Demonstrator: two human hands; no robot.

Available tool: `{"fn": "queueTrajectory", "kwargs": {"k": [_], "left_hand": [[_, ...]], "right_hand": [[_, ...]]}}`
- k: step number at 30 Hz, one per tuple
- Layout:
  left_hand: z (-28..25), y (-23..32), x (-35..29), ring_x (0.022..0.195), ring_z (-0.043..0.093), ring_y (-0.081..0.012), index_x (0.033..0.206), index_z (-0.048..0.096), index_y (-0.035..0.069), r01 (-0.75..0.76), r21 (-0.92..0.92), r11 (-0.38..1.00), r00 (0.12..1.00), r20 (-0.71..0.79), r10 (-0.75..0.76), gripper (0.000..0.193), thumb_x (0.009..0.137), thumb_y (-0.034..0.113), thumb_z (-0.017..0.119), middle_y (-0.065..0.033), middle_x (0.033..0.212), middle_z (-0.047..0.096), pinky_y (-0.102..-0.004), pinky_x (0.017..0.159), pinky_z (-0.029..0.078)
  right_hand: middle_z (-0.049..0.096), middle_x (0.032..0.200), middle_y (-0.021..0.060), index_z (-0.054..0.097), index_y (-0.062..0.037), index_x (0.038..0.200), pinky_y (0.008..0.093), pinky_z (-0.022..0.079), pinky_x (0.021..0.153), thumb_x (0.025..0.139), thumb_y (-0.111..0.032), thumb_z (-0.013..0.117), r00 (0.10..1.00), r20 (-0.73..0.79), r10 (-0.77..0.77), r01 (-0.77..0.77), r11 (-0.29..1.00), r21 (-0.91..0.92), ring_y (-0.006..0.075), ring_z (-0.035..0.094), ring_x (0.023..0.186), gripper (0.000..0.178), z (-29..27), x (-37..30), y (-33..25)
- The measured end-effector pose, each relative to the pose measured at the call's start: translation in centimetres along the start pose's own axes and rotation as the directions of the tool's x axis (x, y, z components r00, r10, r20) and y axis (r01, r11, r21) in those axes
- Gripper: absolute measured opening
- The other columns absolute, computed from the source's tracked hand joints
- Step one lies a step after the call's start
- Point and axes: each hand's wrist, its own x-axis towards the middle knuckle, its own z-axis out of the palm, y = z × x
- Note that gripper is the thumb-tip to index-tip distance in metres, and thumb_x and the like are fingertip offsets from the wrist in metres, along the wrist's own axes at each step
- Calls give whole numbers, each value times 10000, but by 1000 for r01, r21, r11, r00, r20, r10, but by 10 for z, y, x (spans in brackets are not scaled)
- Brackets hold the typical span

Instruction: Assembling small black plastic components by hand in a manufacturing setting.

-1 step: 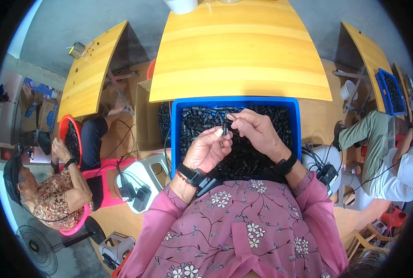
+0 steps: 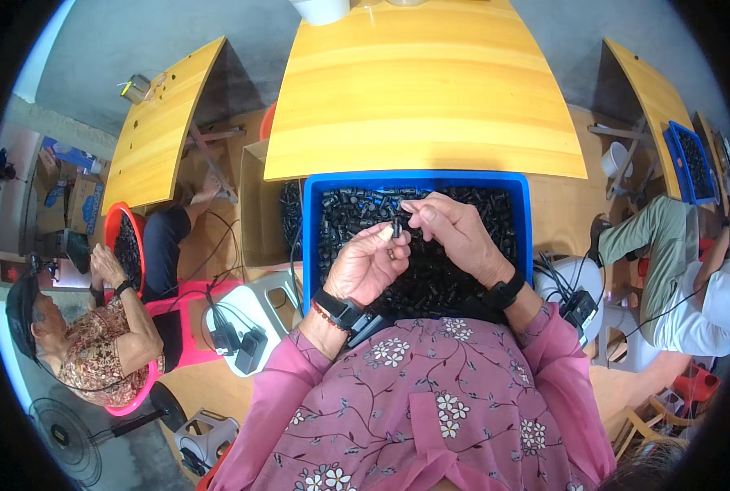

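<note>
Over a blue tub [image 2: 522,237] my left hand [image 2: 363,263] pinches a small black cylindrical part [image 2: 396,231] between thumb and fingertips. Just to its right and slightly farther off, my right hand [image 2: 461,239] is closed, thumb pressed to the fingers. Whatever those fingertips hold, if anything, is too small to make out. Beneath both hands the tub is filled with many small black plastic parts [image 2: 355,204] of similar shape. My fingers hide some of the part in the left hand. Dark bands circle both wrists.
A yellow wooden table [image 2: 426,90] adjoins the tub's far side. A cardboard box [image 2: 254,204] stands left of the tub. White stools [image 2: 246,307] with cables and black devices flank me. At left a person sits by a red basin [image 2: 128,214]; another person is at right.
</note>
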Motion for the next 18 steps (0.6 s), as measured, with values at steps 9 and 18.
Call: {"fn": "queueTrajectory", "kwargs": {"k": [9, 18], "left_hand": [[-3, 0, 2, 792, 596, -169, 1041, 617, 17, -50, -97, 994, 998, 20, 52, 119, 932, 65, 612, -72, 911, 642, -271, 679, 488], [1, 1, 1, 790, 601, -161, 1000, 616, 24, -56, -59, 997, 998, 10, 57, 85, 916, 29, 606, -66, 887, 642, -273, 671, 484]], "right_hand": [[602, 839, 126, 665, 10, 1072, 324, 513, 651, 912, -67, 635, 942, 115, -315, 335, 909, -248, 263, 621, 718, 180, 4, -3, 3], [597, 844, 120, 664, 11, 1077, 340, 522, 649, 903, -64, 635, 935, 122, -333, 355, 889, -290, 269, 630, 723, 191, 5, -4, 3]]}}
